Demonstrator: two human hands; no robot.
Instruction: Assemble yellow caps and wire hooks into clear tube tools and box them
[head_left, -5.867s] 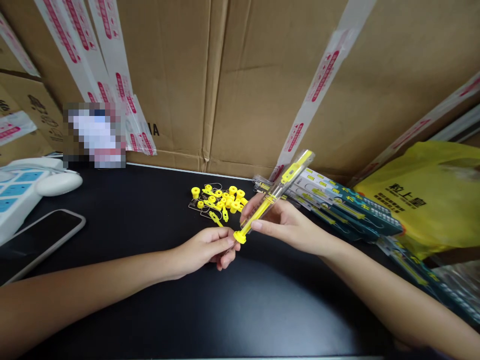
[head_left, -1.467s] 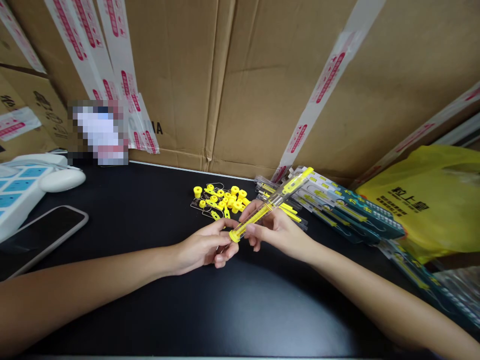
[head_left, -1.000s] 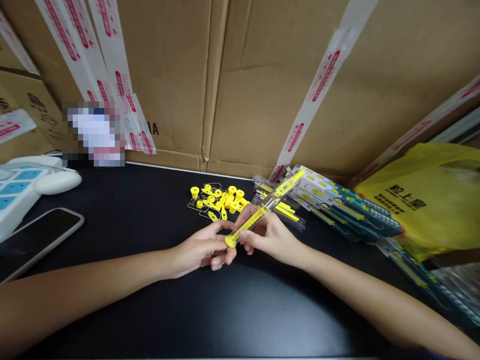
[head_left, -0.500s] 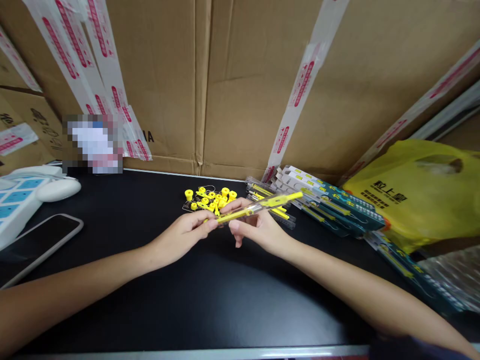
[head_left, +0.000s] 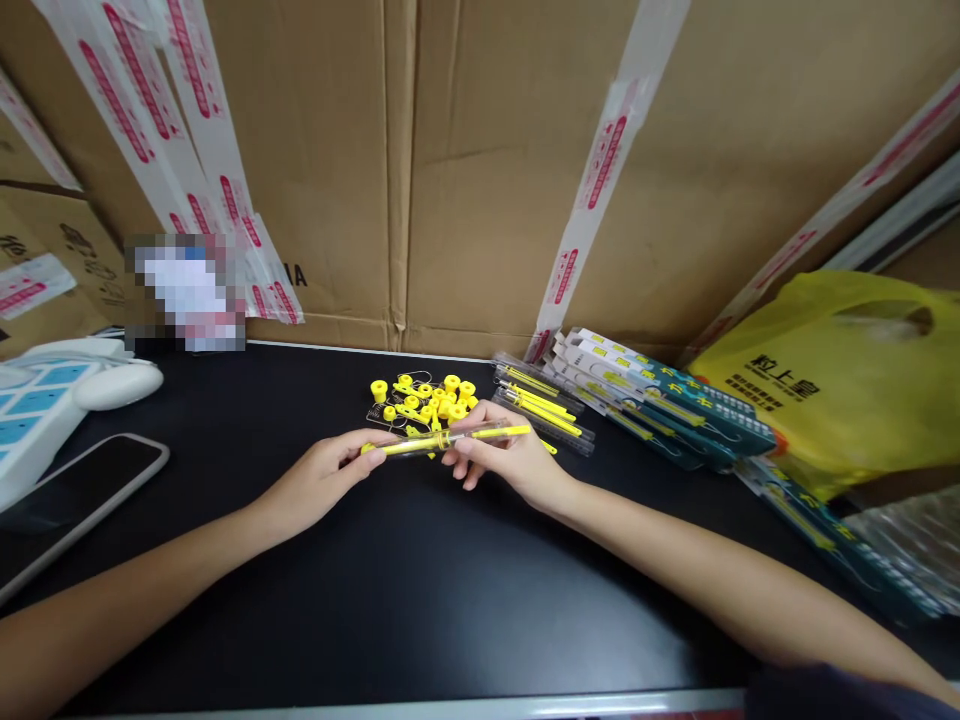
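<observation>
One clear tube point(head_left: 409, 445) with yellow parts inside, held above the black tabletop point(head_left: 420, 600) in both hands. Left hand point(head_left: 319, 480): thumb and fingers pinched on the tube's left end. Right hand point(head_left: 517, 465): thumb and forefinger clamped around it right of the middle, lower fingers hanging loose.

Change: half a second ago the tube sloped up to the right; now it lies almost level, shifted leftward along with both hands. A second ago its flanged yellow end was in plain sight; fingers now partly cover that end, so its seating cannot be told. Judgement: the tube is being turned and worked at its left end; handling is unfinished, as it is not yet set down.

Beyond the tube: loose yellow parts point(head_left: 452, 384) in a heap. Right of these, more packed tubes point(head_left: 541, 408), then printed boxes point(head_left: 660, 385). Farthest: taped cardboard point(head_left: 487, 200).
</observation>
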